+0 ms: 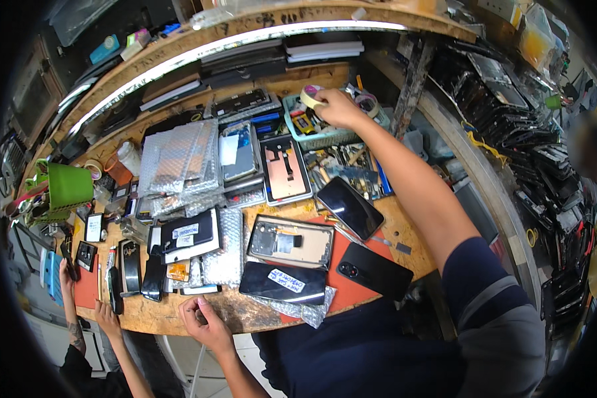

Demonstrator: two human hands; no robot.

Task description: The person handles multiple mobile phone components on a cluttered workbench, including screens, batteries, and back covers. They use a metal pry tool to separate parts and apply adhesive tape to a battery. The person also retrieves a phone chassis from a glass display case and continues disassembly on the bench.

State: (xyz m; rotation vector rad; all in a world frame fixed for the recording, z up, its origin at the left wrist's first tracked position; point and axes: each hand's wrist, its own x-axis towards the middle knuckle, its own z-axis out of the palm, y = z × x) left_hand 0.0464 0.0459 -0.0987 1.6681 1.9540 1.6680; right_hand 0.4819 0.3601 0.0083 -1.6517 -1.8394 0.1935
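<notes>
My right hand (331, 105) reaches into a light teal basket (318, 138) at the back, its fingers closed on a cream tape roll (308, 98). My left hand (202, 320) is at the bench's front edge, fingers curled; whether anything is in them I cannot make out. In front of me lie a labelled dark phone (262, 285) on bubble wrap (315, 315), an opened tablet or phone housing (315, 245), a black phone with a round camera module (378, 272) and another black phone (348, 202). An orange mat (331, 295) is beneath them.
Bubble-wrapped stacks (169, 159) and loose parts crowd the wooden bench (404, 225). A green container (69, 186) stands left. Another person's hands (106, 315) work at the left end. Piled devices (511, 93) fill the right side. A lit shelf (259, 26) spans overhead.
</notes>
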